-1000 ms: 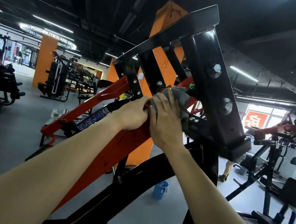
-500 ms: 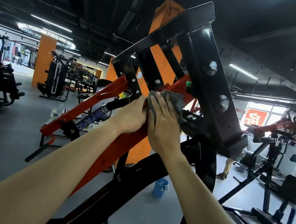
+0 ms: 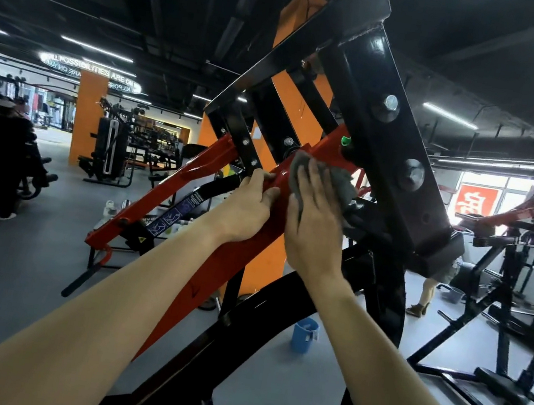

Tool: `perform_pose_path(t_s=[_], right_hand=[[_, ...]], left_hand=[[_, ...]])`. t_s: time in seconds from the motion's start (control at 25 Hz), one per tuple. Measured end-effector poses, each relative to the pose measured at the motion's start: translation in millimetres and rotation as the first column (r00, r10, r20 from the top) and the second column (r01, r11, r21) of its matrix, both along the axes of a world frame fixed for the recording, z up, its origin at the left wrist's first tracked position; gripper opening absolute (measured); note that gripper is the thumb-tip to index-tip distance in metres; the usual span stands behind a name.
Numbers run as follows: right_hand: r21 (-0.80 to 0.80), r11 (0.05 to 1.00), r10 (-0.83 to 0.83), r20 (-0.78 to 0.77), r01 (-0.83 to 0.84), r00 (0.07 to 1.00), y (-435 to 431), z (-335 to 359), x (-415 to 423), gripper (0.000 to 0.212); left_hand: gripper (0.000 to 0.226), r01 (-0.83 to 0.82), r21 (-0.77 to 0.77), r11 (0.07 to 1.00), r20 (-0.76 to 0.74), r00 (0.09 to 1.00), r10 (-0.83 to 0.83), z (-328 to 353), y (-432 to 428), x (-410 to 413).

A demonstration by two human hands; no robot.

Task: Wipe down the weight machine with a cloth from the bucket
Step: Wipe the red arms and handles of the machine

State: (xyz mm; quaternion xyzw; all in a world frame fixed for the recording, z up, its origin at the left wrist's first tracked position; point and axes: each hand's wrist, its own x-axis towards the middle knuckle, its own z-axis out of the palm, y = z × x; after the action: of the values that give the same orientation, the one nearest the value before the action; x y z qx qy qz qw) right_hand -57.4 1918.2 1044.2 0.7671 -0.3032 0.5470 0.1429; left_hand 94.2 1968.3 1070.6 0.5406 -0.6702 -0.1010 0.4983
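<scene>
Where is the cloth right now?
Head view, centre: the grey cloth is pressed against the red arm under the right hand, just right of the left hand gripping that arm and left of the black bolted beam.

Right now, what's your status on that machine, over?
Left grip holds red arm. Right grip flat, pressing cloth on red arm. Black frame close beside cloth; bucket on floor below.

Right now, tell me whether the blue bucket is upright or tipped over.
Upright: the bucket stands on its base on the grey floor, open rim facing up.
</scene>
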Motion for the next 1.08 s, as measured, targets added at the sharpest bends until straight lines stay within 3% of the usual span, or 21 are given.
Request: perform_pose_path(t_s=[0.16,0.36,0.56,0.76,1.08], right_hand=[[0.088,0.996,0.011,0.236,-0.032,0.972,-5,5,2,0.053],[0.051,0.992,0.107,0.199,-0.119,0.974,4,-27,16,0.05],[0.102,0.979,0.11,0.478,-0.179,0.871,-2,9,21,0.05],[0.131,0.954,0.187,0.444,-0.269,0.877,13,-31,32,0.057],[0.224,0.903,0.156,0.621,-0.365,0.768,14,3,34,0.06]], left_hand=[[0.039,-0.011,-0.001,1.0,-0.014,1.0,0.011,-3,-2,0],[0.037,-0.014,-0.033,0.999,-0.044,0.999,0.013,-7,-10,2],[0.036,-0.024,-0.044,0.999,-0.051,0.998,0.022,-8,-14,3],[0.04,-0.029,-0.056,0.998,-0.028,0.999,0.028,-10,-13,2],[0.045,-0.022,-0.063,0.998,-0.032,0.999,0.02,-10,-13,2]])
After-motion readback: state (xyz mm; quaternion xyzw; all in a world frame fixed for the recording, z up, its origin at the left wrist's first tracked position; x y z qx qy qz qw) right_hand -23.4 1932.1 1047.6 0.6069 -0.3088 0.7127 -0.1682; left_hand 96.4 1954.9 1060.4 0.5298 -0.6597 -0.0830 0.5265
